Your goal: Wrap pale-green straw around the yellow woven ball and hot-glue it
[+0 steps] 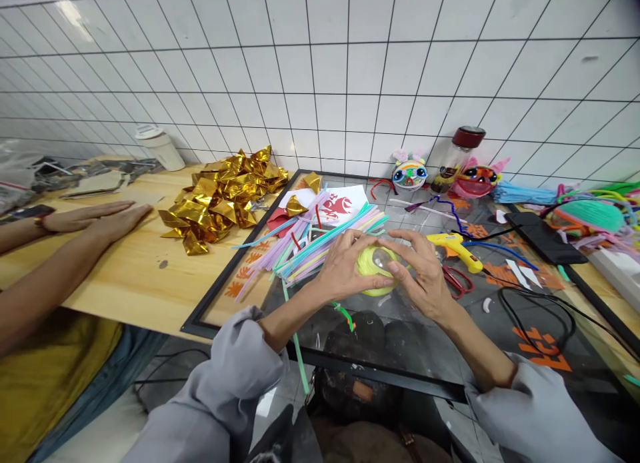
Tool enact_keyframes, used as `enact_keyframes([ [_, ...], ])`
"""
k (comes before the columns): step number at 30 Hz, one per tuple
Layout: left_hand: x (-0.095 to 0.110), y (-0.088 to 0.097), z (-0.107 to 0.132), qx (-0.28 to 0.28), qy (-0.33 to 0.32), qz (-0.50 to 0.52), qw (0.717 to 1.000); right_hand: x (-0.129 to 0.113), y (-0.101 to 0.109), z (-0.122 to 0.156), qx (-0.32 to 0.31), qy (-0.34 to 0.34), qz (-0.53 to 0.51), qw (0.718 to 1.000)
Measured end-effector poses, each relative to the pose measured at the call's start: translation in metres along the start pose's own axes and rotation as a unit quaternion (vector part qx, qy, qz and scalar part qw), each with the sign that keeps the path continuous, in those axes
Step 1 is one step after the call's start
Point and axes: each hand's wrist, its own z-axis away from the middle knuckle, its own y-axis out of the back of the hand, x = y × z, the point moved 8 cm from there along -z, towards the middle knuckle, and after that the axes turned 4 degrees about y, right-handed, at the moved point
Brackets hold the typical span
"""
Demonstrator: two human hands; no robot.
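Note:
Both my hands grip a small clear dome wrapped in yellow-green fuzzy pipe cleaner (pixel 376 262), held just above the glass tabletop (pixel 410 343). My left hand (pixel 345 263) curls round its left side, thumb on top. My right hand (pixel 423 270) closes on its right side, with the fingertips pressing the clear part. A fan of pastel pipe cleaners (pixel 310 246) lies just behind my left hand. A yellow glue gun (pixel 455 246) and red-handled scissors (pixel 454 281) lie right beside my right hand.
A heap of gold foil pieces (pixel 223 196) lies on the wooden table (pixel 125 276). Another person's hands (pixel 100 220) rest flat at the left. Painted masks (pixel 410 173), a jar (pixel 457 158), a black phone (pixel 545 236), cables and more pipe cleaners (pixel 595 213) crowd the right.

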Motion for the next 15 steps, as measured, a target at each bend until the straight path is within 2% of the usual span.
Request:
enact_keyframes([
  [4, 0.003, 0.001, 0.001, -0.005, -0.024, 0.002, 1.000, -0.001, 0.012, -0.001, 0.058, -0.005, -0.015, 0.998],
  [10, 0.005, 0.000, 0.002, -0.062, -0.037, 0.071, 0.995, 0.004, 0.036, 0.002, 0.181, -0.021, 0.016, 0.983],
  [15, 0.003, 0.001, 0.001, -0.052, -0.039, 0.096, 0.993, 0.001, 0.042, 0.004, 0.209, -0.032, 0.034, 0.977],
])
